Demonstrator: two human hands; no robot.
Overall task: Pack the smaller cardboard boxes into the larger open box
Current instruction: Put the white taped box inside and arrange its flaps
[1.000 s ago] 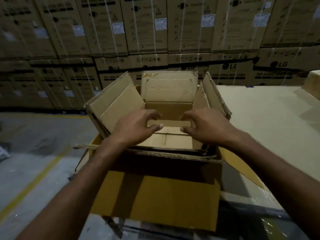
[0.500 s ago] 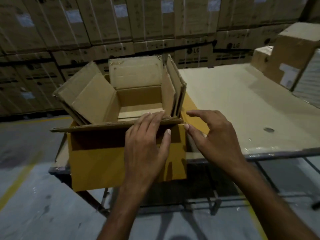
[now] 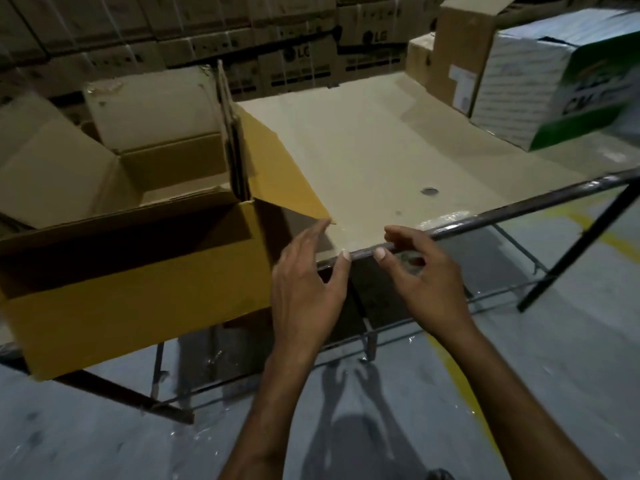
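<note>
My left hand (image 3: 304,282) and right hand (image 3: 427,282) hover spread and empty at the table (image 3: 363,150) edge, where I judge the larger open box (image 3: 138,289) beside them, overhanging it, could tip if nudged, smaller boxes (image 3: 460,57) far right

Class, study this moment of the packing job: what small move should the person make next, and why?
Probably reach both hands right and forward toward the brown cardboard box at the far end of the table. The left hand and right hand are open, holding nothing, over the table's near edge beside the large open box, so another box likely needs fetching.
</note>
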